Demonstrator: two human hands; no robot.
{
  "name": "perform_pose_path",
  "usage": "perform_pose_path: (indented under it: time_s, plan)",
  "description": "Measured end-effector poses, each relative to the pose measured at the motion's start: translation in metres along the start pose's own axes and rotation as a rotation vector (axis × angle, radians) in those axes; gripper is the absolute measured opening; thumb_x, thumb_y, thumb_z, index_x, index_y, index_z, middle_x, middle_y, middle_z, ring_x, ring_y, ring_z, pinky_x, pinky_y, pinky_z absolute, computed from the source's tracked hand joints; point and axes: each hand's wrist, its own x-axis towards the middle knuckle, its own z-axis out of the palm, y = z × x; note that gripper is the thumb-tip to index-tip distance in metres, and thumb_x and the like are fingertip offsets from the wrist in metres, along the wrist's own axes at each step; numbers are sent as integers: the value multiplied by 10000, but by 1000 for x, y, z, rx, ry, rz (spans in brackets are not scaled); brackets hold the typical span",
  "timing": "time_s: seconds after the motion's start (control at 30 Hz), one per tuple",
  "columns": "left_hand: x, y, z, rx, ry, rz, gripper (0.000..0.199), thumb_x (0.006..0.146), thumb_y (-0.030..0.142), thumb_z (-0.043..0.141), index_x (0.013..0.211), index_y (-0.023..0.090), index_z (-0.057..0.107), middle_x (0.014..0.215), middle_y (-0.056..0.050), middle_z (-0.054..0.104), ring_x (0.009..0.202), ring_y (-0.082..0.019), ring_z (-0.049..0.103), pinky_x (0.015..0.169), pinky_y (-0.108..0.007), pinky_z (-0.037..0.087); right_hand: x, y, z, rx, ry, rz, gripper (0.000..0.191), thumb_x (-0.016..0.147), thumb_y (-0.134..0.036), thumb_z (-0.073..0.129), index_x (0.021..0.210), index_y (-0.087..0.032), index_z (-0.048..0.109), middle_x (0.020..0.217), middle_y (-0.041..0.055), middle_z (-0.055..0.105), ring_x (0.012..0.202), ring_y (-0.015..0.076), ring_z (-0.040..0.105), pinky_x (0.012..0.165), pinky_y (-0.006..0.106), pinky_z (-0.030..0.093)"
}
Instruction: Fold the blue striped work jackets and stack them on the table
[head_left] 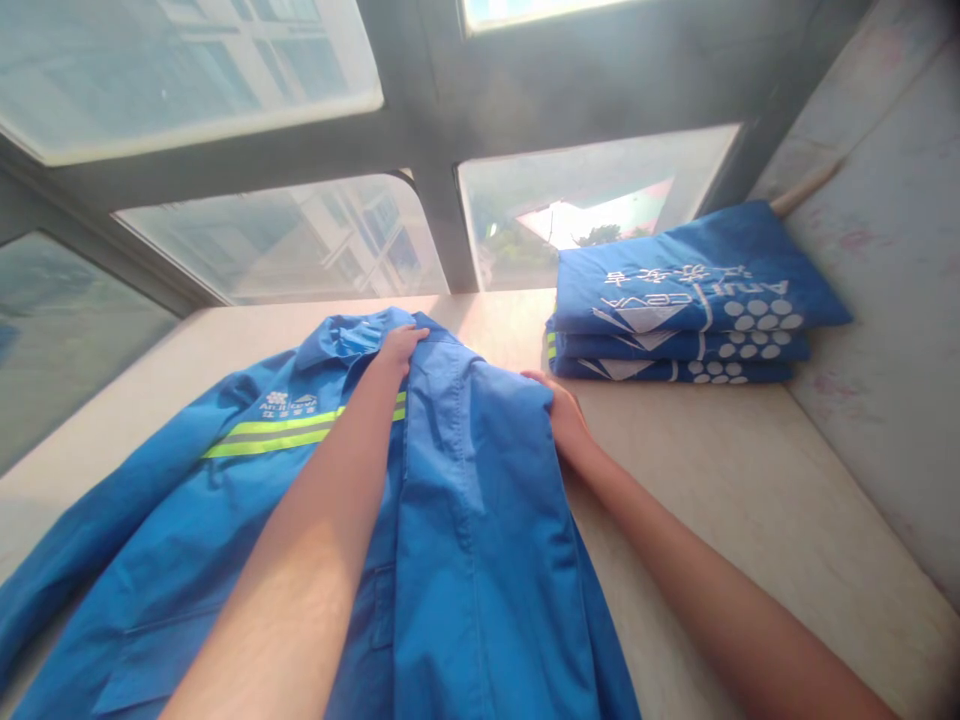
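Note:
A blue work jacket (300, 490) with yellow-green and grey stripes lies spread over the left and middle of the pale surface. Its right side is folded inward over the front. With fingers closed on the cloth beside the collar, my left hand (403, 348) holds the jacket near its top. My right hand (562, 408) grips the upper right edge of the folded part, fingers partly hidden behind the cloth. The left sleeve reaches toward the lower left corner, and my left forearm covers part of the chest.
Folded blue garments (675, 290) with white printing are stacked at the back right of the pale surface (720, 460). Windows with grey frames (435, 190) stand behind, and a patterned wall (892, 300) rises at the right.

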Motion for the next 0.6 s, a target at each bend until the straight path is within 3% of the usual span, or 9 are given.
perform_pose_path:
  time_s: [0.1, 0.27, 0.4, 0.5, 0.6]
  plan:
    - [-1, 0, -5, -21, -17, -51, 355, 936, 337, 624, 1232, 141, 594, 1197, -93, 635, 1010, -214, 643, 862, -420, 562, 3, 1, -6, 21, 68, 10, 362, 811, -348, 534, 1058, -177, 736, 1100, 42, 753, 1059, 257, 681, 985, 376, 499]
    - [0, -6, -9, -72, 13, -67, 491, 776, 122, 768, 1235, 76, 601, 955, -83, 712, 847, -187, 667, 844, -383, 550, -3, 6, -28, -186, 39, 5, 383, 808, -309, 561, 1143, -229, 729, 1155, 26, 740, 1075, 302, 678, 971, 407, 499]
    - [-1, -11, -2, -96, 33, -77, 434, 764, 165, 777, 1164, 83, 632, 869, -67, 712, 772, -170, 662, 807, -354, 555, -1, 5, -30, -143, 29, -10, 433, 801, -321, 585, 1203, -201, 690, 1111, 46, 751, 1037, 288, 689, 926, 379, 517]
    - [-1, -9, -2, -82, -27, -114, 298, 789, 228, 752, 1046, 100, 673, 758, -47, 688, 681, -163, 648, 724, -337, 566, 5, 1, -25, -72, 21, 0, 487, 802, -357, 574, 1236, -153, 660, 1053, 59, 758, 984, 262, 699, 871, 346, 530]
    - [-1, -7, -7, -45, -56, -124, 318, 747, 178, 752, 1048, 109, 674, 717, -28, 675, 600, -151, 629, 661, -331, 565, 9, 5, -23, -94, 9, -13, 481, 819, -341, 537, 1236, -137, 663, 1030, 59, 758, 965, 253, 695, 860, 331, 523]
